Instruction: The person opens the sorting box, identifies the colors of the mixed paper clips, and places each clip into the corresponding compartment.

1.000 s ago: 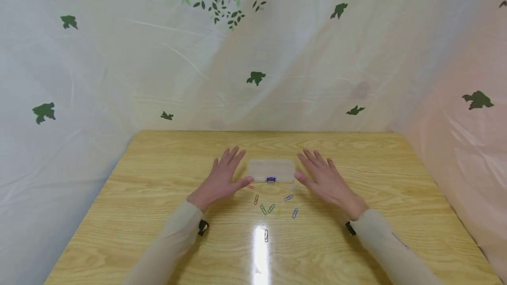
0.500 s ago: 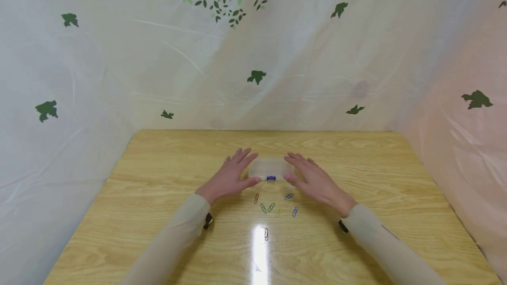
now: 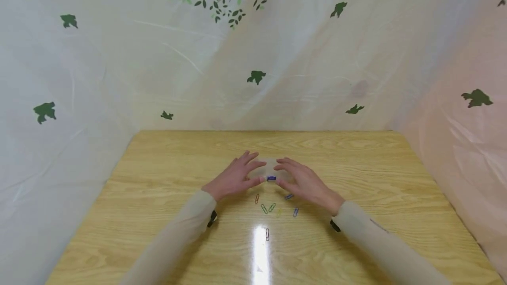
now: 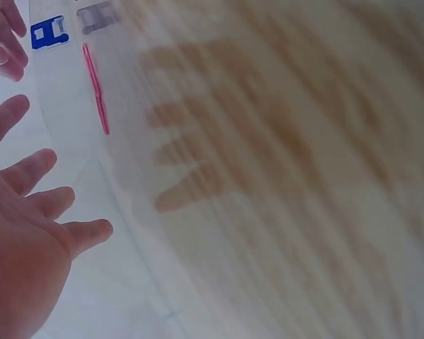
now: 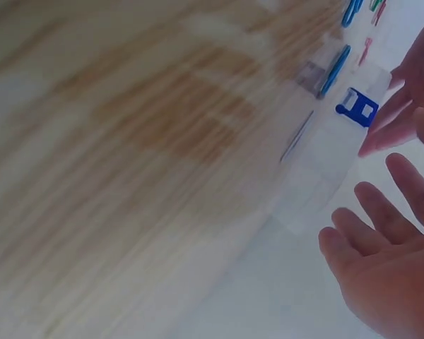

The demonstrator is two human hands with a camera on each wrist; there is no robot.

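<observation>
A clear plastic box [image 3: 271, 164] with a blue latch [image 3: 271, 178] lies on the table between my hands. My left hand [image 3: 236, 177] is over its left end with fingers spread and slightly bent. Mirroring it, my right hand [image 3: 308, 184] hovers at the right end, fingers loosely bent. Neither hand holds anything; whether a fingertip touches the box I cannot tell. In the right wrist view the blue latch [image 5: 357, 107] sits on the box's front, close to the left hand [image 5: 403, 85]. A pink-red paper clip [image 4: 96, 88] lies in front of the box.
Several paper clips lie scattered nearer me: a red one [image 3: 257, 199], two green ones [image 3: 268, 208], a yellow one [image 3: 279, 212], blue ones [image 3: 295, 212] and a dark one [image 3: 267, 234]. A white curtain [image 3: 253, 47] hangs behind the wooden table [image 3: 158, 175].
Both hands have moved inward toward each other, now covering the two ends of the box. Their fingers have bent a little. The box and the visible paper clips stay in place.
</observation>
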